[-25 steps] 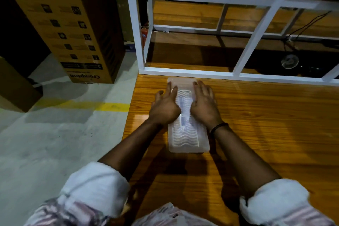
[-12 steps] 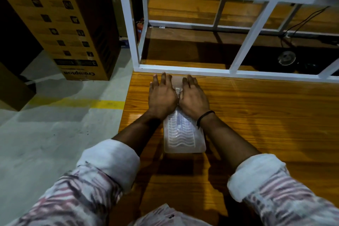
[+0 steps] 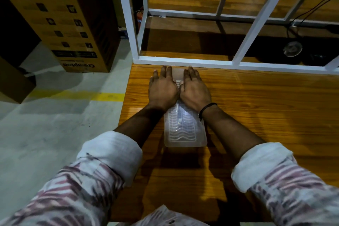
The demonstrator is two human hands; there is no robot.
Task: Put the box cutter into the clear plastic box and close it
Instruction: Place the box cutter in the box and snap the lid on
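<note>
A clear plastic box (image 3: 185,132) with a wavy ribbed lid lies lengthwise on the wooden table (image 3: 266,108), lid down. Through the lid I faintly make out the long pale box cutter (image 3: 178,116) inside. My left hand (image 3: 162,90) and my right hand (image 3: 195,91) lie flat side by side on the far half of the lid, palms down. Their fingers are stretched out over the far end, which they hide. Neither hand grips anything.
A white metal frame (image 3: 183,61) stands along the table's far edge, just beyond my fingertips. The table's left edge drops to a concrete floor (image 3: 45,124). A tall cardboard carton (image 3: 73,24) stands there. A dark cable and a round object (image 3: 292,48) lie behind the frame.
Both hands slid forward along the lid from its middle to its far end and came closer together. The box stays in place with its lid down.
</note>
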